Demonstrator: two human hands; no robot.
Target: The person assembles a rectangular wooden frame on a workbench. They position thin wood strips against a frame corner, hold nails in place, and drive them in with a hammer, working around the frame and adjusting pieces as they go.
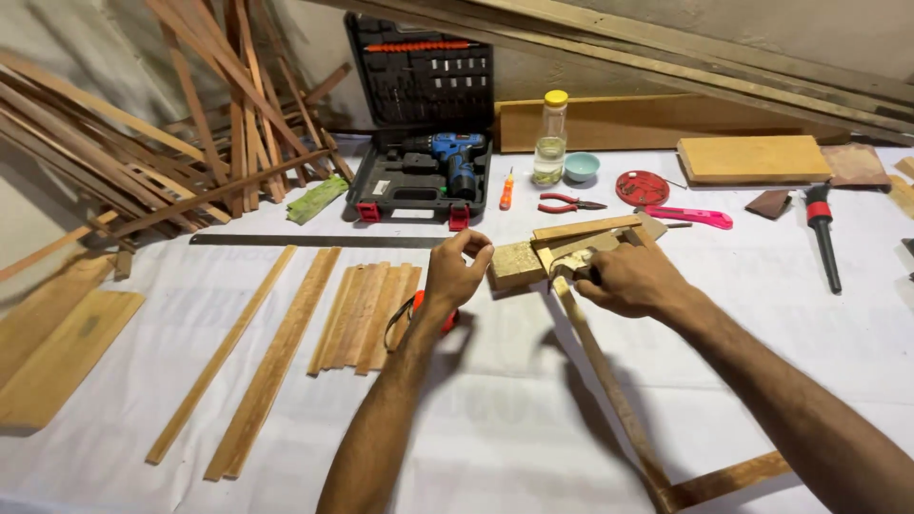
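Here, at the centre of the frame, the left hand [457, 271] has its fingers [476, 249] closed against the end of a pale wooden block [515, 265], pressing it toward the corner of a wooden frame [586, 243]. The right hand [628, 281] is curled shut on the corner joint, over the long slat [609, 381] running to the lower right. The frame corner lies on the white-covered bench [495, 419]. To do this well, keep the block square against the joint and press steadily so nothing skews.
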